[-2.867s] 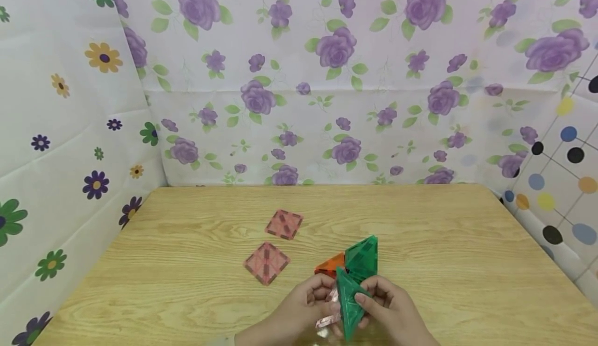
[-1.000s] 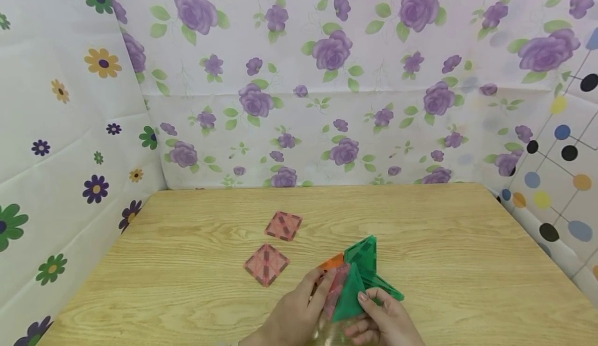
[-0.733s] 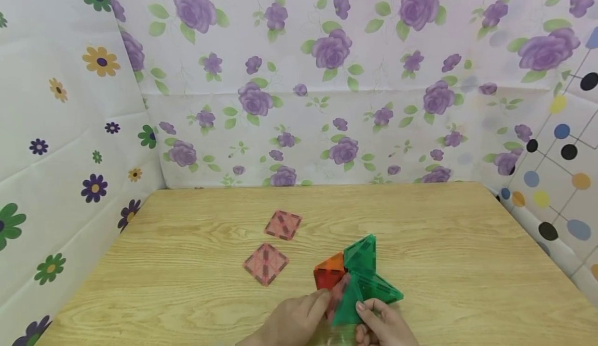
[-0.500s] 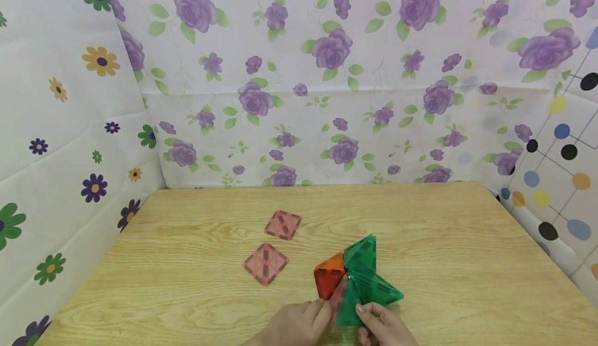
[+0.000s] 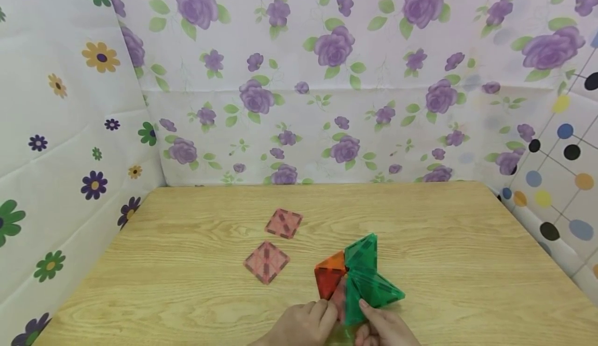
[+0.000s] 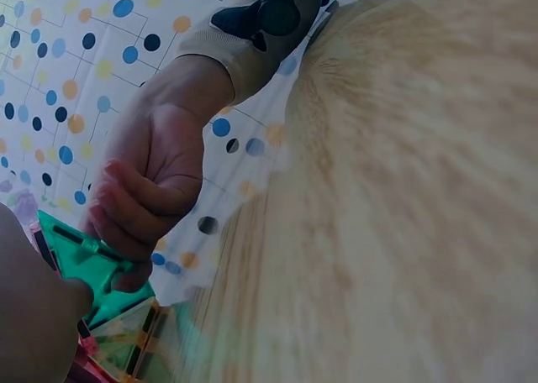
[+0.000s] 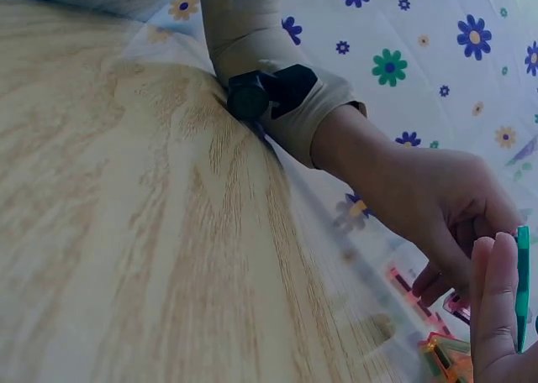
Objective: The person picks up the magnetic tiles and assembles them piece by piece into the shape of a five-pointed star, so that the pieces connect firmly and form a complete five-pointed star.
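On the table's near side stands a star-like build of translucent magnetic tiles, with a green point at the back and another green point at the right. An orange and red point sits at its left. At the front, a green triangular magnetic tile leans beside a pink triangular magnetic tile. My left hand holds the pink tile by its lower left edge, fingers curled. My right hand pinches the green tile, thumb on its face. The left wrist view shows the right hand's curled fingers at the green tile.
Two pink diamond shapes lie flat to the left of the build, one nearer and one farther back. Floral cloth hangs behind the wooden table, and more patterned cloth hangs at both sides.
The green and pink tiles, held up earlier, have been turned and lowered into the front of the build. My left hand has slid down toward me, uncovering the red face.
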Demonstrator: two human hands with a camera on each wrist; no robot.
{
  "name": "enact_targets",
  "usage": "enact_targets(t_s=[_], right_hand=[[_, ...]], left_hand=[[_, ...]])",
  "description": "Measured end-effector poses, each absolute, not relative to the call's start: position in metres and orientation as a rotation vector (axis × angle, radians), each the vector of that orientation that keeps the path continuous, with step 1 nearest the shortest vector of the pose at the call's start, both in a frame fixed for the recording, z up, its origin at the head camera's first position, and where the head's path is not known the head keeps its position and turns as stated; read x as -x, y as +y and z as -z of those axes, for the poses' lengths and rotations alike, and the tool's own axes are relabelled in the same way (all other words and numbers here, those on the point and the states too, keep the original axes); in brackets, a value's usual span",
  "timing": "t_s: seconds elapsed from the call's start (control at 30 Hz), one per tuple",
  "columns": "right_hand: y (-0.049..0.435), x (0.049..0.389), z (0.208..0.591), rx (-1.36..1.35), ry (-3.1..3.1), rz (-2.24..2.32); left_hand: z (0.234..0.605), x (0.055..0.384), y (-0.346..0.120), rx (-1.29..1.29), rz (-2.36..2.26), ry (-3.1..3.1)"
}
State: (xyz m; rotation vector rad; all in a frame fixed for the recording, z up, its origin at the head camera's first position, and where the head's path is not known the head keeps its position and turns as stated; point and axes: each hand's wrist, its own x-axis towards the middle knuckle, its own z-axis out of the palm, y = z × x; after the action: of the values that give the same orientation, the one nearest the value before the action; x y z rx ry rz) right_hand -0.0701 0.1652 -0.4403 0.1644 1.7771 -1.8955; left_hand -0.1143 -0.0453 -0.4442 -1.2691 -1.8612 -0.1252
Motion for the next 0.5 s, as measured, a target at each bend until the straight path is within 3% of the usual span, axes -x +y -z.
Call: enact_targets(t_s=[0.5], right_hand=[[0.1749, 0.0695, 0.4459, -0.07, 1.849, 1.754]], left_hand=[[0.4489, 0.1154, -0.0423, 1.301, 0.119, -1.879]])
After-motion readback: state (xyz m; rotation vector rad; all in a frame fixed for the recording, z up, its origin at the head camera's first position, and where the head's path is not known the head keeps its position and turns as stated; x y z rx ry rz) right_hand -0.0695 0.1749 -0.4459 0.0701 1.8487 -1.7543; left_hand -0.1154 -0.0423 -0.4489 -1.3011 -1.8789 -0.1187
